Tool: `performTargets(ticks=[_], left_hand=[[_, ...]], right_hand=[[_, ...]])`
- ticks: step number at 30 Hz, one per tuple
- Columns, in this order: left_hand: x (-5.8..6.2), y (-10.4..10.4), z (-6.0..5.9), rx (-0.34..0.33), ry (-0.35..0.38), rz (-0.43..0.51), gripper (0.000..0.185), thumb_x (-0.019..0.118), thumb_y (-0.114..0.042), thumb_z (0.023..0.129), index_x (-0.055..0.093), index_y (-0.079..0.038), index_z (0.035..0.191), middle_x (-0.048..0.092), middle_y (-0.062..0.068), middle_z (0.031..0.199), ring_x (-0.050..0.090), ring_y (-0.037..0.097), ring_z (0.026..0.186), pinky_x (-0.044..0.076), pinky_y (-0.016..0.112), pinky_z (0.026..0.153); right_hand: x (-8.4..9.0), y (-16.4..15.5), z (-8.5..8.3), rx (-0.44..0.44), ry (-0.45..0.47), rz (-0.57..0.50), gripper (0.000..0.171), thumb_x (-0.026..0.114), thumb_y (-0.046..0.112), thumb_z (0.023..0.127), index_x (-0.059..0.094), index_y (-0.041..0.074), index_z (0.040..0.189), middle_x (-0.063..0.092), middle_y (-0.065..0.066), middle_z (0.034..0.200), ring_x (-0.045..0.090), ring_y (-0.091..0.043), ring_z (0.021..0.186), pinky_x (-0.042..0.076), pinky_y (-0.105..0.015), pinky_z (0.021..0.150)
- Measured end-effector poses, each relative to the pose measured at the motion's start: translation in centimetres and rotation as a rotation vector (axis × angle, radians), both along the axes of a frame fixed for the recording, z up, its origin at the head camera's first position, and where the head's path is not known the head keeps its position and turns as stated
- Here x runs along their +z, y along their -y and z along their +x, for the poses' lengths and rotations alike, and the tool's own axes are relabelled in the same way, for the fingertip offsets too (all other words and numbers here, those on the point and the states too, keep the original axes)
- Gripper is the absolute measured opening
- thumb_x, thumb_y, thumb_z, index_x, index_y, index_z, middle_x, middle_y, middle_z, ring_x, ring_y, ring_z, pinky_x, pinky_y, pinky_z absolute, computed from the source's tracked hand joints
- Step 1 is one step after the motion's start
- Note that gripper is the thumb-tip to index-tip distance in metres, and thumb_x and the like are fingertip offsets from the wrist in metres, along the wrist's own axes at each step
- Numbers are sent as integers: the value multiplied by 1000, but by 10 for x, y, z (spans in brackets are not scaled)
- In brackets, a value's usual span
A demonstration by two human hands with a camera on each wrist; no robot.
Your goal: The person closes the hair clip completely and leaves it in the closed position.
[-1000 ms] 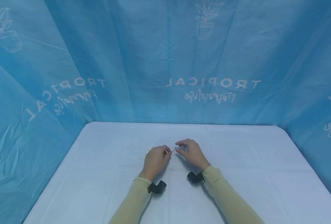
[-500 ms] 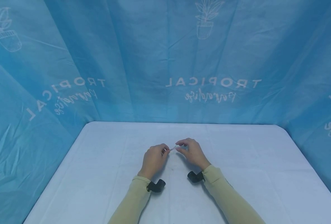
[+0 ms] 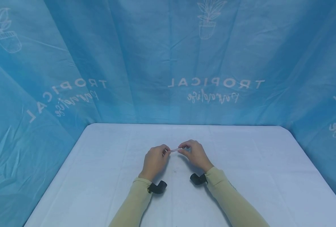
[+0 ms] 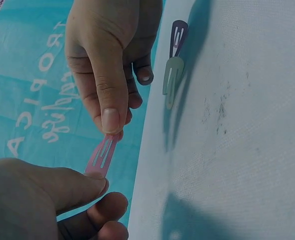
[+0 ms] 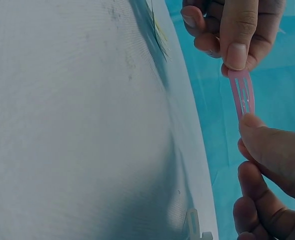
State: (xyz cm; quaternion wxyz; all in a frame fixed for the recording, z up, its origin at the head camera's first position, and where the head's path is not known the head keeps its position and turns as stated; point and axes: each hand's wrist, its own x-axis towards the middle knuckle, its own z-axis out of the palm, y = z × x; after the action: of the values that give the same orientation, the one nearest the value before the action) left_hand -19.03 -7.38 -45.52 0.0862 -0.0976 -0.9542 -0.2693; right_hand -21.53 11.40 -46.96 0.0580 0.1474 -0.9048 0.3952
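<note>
A pink snap hair clip (image 4: pixel 101 156) with long slots is held in the air between both hands. My left hand (image 3: pixel 155 160) pinches one end of it between thumb and fingertip. The other end is pinched by my right hand (image 3: pixel 195 155); in the right wrist view its thumb (image 5: pixel 267 142) covers that tip. From the head the clip (image 3: pixel 174 150) is a thin line bridging the fingertips. Past the right hand (image 4: pixel 107 65), in the left wrist view, a dark purple hair clip (image 4: pixel 178 31) and a pale green hair clip (image 4: pixel 172 82) appear end to end.
A white cloth (image 3: pixel 241 176) covers the table, with blue printed curtains (image 3: pixel 168 63) behind and at the sides. In the right wrist view, thin yellowish strands (image 5: pixel 160 37) lie near the table edge, and a pale clip-like piece (image 5: pixel 193 222) shows at the bottom.
My left hand has shifted slightly left and away from me, widening the gap so more of the clip shows. The right hand stays almost still. A yellow spot beside the left hand is now hidden.
</note>
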Motion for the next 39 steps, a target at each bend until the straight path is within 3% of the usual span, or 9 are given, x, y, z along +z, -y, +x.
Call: performTargets(ticks=[11,22,39], left_hand=[[2,2,0,3,-19,21,7,72,-17,94,73,-12,97,68,-1,78,57,10,66,49,29,64],[0,2,1,25,14,35,11,71,-22,95,73,-11,99,67,-2,79,56,9,66,49,28,64],[-2,7,-1,18,-26,55,13,74,-23,93,75,-10,93,66,-4,75,54,8,63,47,26,62]], right_hand=[[-1,1,0,-2,12,-10,8,78,19,89,75,12,93,70,-2,94,62,-23,94,49,-45,87],[2,2,5,8,16,-10,8,77,19,90,75,12,93,70,-2,94,61,-23,94,49,-46,87],[-2,3,5,52,-17,-31,6,76,16,90,74,11,90,70,-3,92,62,-23,93,48,-45,87]])
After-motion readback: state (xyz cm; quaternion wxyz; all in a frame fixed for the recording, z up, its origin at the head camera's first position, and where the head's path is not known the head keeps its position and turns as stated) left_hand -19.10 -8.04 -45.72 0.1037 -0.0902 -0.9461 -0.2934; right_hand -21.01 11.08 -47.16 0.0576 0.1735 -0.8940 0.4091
